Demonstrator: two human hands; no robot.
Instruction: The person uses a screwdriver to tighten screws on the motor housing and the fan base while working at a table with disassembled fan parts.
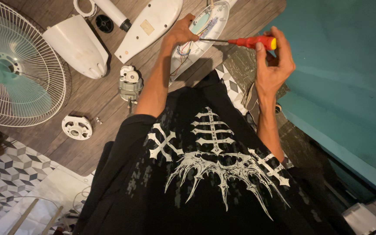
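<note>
My left hand point(182, 30) grips the edge of an opened white fan housing point(209, 26) with coloured wires showing inside. My right hand point(275, 61) holds a screwdriver with a red and yellow handle point(253, 42); its dark shaft points left, and the tip rests inside the housing beside my left thumb. The housing lies on a wooden floor, straight ahead of my black printed shirt.
A fan grille with teal blades point(14, 65) lies at the left. White covers point(77, 45), a white panel point(149, 26), a motor point(130, 85), a round white part point(77, 127) and small screws point(96, 120) are scattered on the floor. A teal wall point(349, 65) stands at the right.
</note>
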